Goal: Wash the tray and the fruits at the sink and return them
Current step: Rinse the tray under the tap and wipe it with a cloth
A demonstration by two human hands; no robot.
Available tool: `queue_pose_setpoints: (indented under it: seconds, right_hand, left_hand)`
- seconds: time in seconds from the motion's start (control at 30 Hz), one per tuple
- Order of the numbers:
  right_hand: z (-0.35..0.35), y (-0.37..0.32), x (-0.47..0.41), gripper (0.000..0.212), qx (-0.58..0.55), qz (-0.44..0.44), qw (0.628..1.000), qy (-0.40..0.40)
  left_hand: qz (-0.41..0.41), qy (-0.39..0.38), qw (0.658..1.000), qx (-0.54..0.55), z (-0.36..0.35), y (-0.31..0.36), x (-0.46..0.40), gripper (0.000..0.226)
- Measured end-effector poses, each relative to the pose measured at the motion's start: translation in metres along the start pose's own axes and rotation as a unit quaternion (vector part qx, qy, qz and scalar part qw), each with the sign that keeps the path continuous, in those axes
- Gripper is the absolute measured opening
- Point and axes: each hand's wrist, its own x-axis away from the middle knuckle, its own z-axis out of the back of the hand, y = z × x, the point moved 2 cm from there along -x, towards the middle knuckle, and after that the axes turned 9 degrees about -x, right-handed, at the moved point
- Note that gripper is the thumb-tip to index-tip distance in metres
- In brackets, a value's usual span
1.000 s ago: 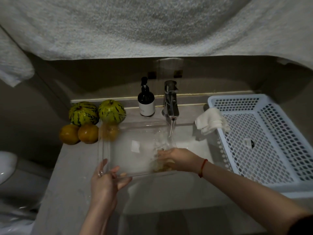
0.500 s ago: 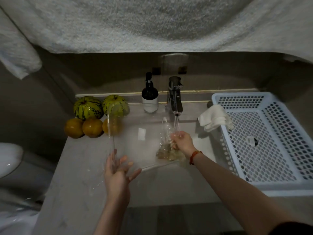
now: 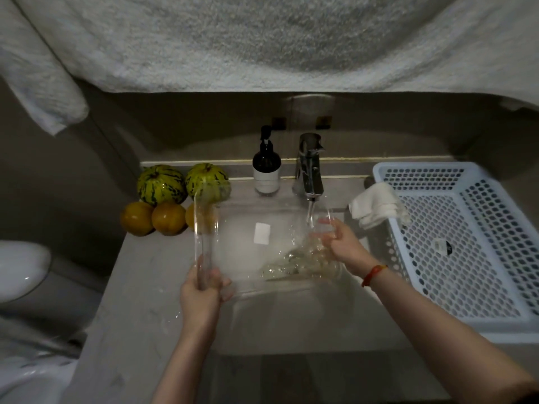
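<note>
Left grip now curls round the near corner of the clear tray, tilted steeper than a second ago over the sink at centre frame. Right grip pinches its far edge under the tap; rinsing continues, fruits unwashed on the bench, upper left.

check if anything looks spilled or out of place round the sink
Nothing looks damaged. Water droplets lie on the countertop left of the sink, likely splashed from the clear tray, held tilted under the running tap. A white cloth sits by the rim of the blue basket. The fruits wait at the back left.
</note>
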Motion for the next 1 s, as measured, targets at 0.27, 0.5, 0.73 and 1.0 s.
queue_pose_setpoints:
  seconds: [0.27, 0.5, 0.73, 1.0]
  right_hand:
    - [0.032, 0.019, 0.052, 0.025, -0.021, -0.044, 0.994, 0.097]
    - [0.046, 0.017, 0.060, 0.046, 0.070, -0.018, 0.981, 0.179]
    - [0.050, 0.020, 0.058, 0.045, 0.099, 0.001, 0.977, 0.188]
    - [0.030, 0.039, 0.019, 0.016, 0.083, -0.022, 0.978, 0.192]
  left_hand:
    - [-0.058, -0.039, 0.981, -0.183, -0.016, -0.005, -0.021, 0.026]
    - [-0.016, -0.122, 0.946, -0.299, -0.043, -0.018, -0.029, 0.020]
    - [0.022, -0.121, 0.938, -0.324, -0.043, -0.027, -0.026, 0.016]
    - [-0.043, -0.018, 0.937, -0.347, -0.015, -0.014, -0.014, 0.011]
